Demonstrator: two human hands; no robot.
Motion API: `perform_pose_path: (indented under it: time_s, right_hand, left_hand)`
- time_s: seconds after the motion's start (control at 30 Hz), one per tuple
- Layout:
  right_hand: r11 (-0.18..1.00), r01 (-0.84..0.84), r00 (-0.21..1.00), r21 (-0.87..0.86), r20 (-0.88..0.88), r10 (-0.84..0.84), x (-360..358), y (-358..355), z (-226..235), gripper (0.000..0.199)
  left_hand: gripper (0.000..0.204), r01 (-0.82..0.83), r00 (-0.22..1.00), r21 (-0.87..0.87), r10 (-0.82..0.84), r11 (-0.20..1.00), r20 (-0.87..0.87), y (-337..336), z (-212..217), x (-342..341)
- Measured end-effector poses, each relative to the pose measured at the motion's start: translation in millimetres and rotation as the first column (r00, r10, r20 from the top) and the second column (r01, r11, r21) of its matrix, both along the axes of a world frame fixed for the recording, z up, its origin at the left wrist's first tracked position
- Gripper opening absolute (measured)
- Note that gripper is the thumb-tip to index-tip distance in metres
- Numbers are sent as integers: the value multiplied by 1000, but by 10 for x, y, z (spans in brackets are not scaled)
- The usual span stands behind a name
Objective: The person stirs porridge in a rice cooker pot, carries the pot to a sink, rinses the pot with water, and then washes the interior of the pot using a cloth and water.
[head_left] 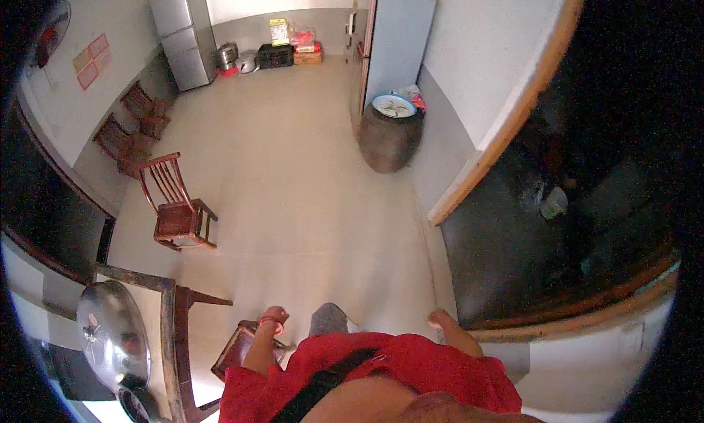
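Left hand (276, 314) hangs low; right hand (440, 319) too.

Left hand (276, 315) near a wooden seat (232, 352), right hand (440, 319) near a dark doorway (528, 239)

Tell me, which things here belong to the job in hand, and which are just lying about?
Nearest the job: left hand; seat, close by that hand; right hand. Neither hand visibly holds anything.

Just about the room: chairs; jar; basin; lid; table; fridge; crate.
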State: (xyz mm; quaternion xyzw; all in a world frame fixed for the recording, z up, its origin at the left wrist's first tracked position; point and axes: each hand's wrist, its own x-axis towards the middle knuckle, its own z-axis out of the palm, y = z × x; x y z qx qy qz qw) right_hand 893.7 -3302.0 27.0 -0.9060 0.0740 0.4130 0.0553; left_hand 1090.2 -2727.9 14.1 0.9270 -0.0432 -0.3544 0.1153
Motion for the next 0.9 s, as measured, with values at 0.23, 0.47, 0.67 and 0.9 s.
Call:
perform_pose_path:
  time_s: [0.23, 0.47, 0.67, 0.9]
  right_hand:
    - [906, -1, 923, 424, 349, -163, 3080, 456, -30, 27]
    - [912, -298, 954, 281, 116, 276, 4649, 230, 224, 28]
    - [849, -166, 942, 501, 336, -14, 6558, -432, 229, 11]
    - [113, 470, 528, 876, -176, -831, 9213, -969, 1280, 11]
  left_hand:
    - [17, 396, 822, 200, -443, 896, 356, 802, -1338, 143]
    - [22, 192, 840, -2, -163, 981, 518, 404, -534, 2219]
    - [22, 33, 969, -65, -16, 997, 247, -172, -436, 5181]
    - [24, 130, 964, -119, -97, 984, 247, -441, -1150, 6522]
